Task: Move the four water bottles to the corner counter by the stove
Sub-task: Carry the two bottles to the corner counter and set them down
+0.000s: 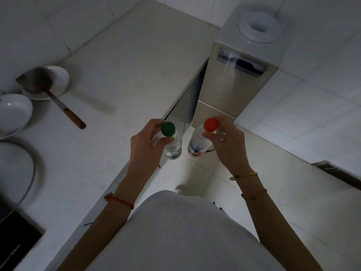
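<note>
My left hand [145,142] grips a clear water bottle with a green cap [168,129] near its neck. My right hand [227,143] grips a second water bottle with a red cap [210,125] and a printed label. Both bottles hang upright in the air, close together, just off the front edge of the white counter [121,71], above the floor. No other bottles are in view.
On the counter's left stand a white bowl [56,79] holding a metal spatula with a wooden handle [73,118], another white bowl [13,112], a round pot lid [17,173] and a black stove [13,231]. A water dispenser [238,71] stands at the counter's end.
</note>
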The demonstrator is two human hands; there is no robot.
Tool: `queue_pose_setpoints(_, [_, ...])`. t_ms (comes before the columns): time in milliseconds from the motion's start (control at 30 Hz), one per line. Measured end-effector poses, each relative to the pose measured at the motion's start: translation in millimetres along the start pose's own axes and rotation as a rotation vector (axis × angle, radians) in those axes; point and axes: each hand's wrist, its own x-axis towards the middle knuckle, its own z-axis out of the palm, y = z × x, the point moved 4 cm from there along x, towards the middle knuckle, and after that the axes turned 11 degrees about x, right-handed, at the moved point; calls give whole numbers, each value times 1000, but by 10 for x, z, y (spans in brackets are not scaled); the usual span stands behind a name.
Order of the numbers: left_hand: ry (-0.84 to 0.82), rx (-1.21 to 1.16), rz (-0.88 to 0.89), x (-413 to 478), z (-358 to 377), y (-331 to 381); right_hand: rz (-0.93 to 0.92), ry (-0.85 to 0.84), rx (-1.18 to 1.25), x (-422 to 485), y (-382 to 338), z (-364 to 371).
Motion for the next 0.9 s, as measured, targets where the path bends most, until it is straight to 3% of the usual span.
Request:
queue_pose_setpoints(433, [89,-23,-39,1362,327,189,4,-135,49,1611,228,18])
queue_pose_setpoints(900, [362,-21,-235,2448,867,598,-170,-431,73,3357,547,-172])
